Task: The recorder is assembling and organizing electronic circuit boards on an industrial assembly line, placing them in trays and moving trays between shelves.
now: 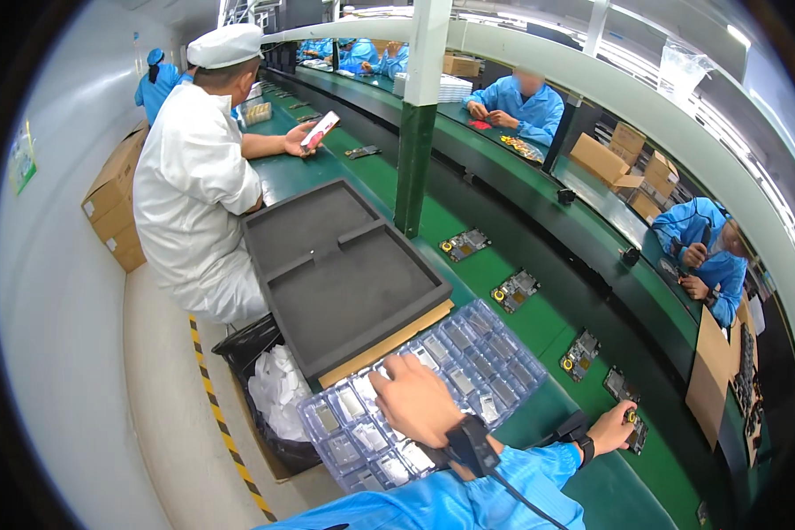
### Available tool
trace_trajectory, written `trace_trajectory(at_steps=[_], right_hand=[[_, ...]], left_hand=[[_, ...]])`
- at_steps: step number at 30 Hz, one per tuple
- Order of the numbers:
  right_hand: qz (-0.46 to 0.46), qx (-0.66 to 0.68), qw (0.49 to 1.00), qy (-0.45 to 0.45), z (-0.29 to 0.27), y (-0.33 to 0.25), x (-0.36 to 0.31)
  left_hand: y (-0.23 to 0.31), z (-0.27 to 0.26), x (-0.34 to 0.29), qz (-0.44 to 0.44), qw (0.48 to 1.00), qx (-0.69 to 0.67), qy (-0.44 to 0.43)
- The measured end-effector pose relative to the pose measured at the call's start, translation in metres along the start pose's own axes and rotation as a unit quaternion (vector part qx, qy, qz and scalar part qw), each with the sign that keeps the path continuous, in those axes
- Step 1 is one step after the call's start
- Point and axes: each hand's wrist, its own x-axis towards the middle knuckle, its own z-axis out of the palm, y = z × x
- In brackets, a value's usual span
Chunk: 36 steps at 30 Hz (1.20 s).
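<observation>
Your left hand (pixel 412 397) lies spread on the clear tray (pixel 424 389) at the belt's (pixel 548 327) near edge; your right hand (pixel 614 428) pinches a board (pixel 634 430). Next, probably seat a part on it precisely.

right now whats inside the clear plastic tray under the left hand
The clear compartment tray holds small flat silvery parts, roughly one per pocket. The left hand rests on its middle and hides the pockets beneath it, so their contents cannot be seen.
</observation>
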Motion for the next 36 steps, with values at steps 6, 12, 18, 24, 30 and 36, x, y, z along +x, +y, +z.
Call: trace_trajectory(at_steps=[6, 12, 18, 24, 30, 36], right_hand=[[-0.037, -0.011, 0.999, 0.031, 0.022, 0.011, 0.014], [-0.025, 0.101, 0.993, 0.051, 0.007, 0.015, 0.008], [0.141, 0.288, 0.901, 0.291, -0.036, 0.030, -0.098], [0.269, 0.392, 0.732, 0.488, -0.048, 0.051, -0.277], [0.352, 0.268, 0.686, 0.577, -0.019, 0.079, -0.434], [0.358, 0.191, 0.738, 0.540, -0.025, 0.033, -0.438]], left_hand=[[-0.003, -0.014, 0.012, -0.075, 0.981, -0.180, -0.018], [-0.003, -0.014, 0.019, -0.091, 0.988, -0.119, -0.042], [0.002, -0.004, 0.008, -0.077, 0.994, -0.041, -0.072], [-0.070, -0.038, 0.032, 0.184, 0.981, 0.054, -0.043], [0.026, -0.004, -0.048, 0.006, 0.952, 0.210, -0.221], [0.037, 0.021, -0.136, -0.017, 0.909, 0.333, -0.250]])
